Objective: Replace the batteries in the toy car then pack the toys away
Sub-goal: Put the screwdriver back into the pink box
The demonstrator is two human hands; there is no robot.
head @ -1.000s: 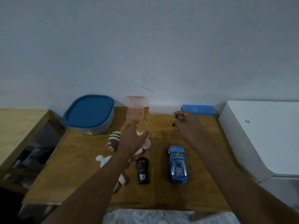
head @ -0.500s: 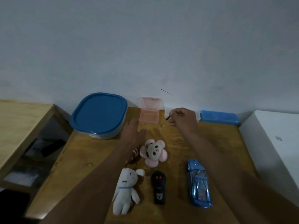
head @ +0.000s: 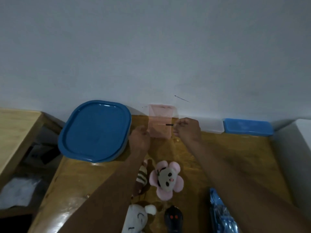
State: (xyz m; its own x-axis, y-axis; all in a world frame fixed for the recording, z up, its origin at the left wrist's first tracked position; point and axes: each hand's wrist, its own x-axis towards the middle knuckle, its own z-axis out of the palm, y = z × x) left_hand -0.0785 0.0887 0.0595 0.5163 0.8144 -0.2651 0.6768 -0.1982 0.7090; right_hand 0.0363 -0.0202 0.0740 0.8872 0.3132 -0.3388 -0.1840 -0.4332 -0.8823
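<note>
- Where are the hands?
- The right hand (head: pixel 188 130) pinches a thin screwdriver (head: pixel 165 124), held level over the pink case (head: pixel 160 132) by the wall. The left hand (head: pixel 139 140) sits against the case's left edge, but I cannot tell whether it grips it.
- And the toy car?
- The blue toy car (head: pixel 222 214) lies on the worktop (head: pixel 227 157) at the near right, partly under the right forearm. It is near the black remote (head: pixel 174 219) and 3 plush toys (head: pixel 166 179).
</note>
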